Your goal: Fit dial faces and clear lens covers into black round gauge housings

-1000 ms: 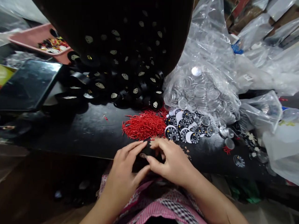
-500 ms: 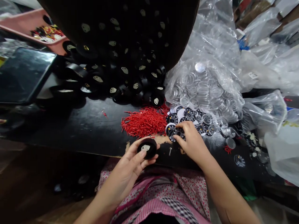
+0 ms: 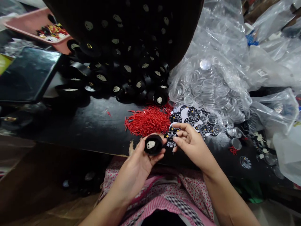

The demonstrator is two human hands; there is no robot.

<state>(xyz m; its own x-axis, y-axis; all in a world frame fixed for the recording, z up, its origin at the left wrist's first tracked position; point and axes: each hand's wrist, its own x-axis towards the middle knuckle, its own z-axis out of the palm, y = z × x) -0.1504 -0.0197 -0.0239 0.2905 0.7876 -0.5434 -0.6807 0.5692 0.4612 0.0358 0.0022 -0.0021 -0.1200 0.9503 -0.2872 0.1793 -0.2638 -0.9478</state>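
Note:
My left hand [image 3: 138,160] is wrapped round a round black gauge housing [image 3: 155,150] with a pale plate inside, its open face toward me. Between the thumb and fingers of my right hand [image 3: 191,142] is a printed dial disc [image 3: 170,140], black with white figures round its edge. The disc is close beside the housing's right side; whether they touch I cannot tell. Behind my right hand lies a heap of similar dial discs [image 3: 193,115]. A pile of thin red pointers [image 3: 150,121] sits just beyond the housing.
Many black housings [image 3: 138,84] are heaped at the back, some inside a large dark container. Clear round covers [image 3: 209,84] spill from a plastic bag at the right. A dark tray [image 3: 28,75] and a pink bin [image 3: 28,23] stand at the left.
My right hand has lifted a dial disc off the heap and brought it left, toward the housing. My left hand has shifted its thumb from the pale plate to the housing's rim.

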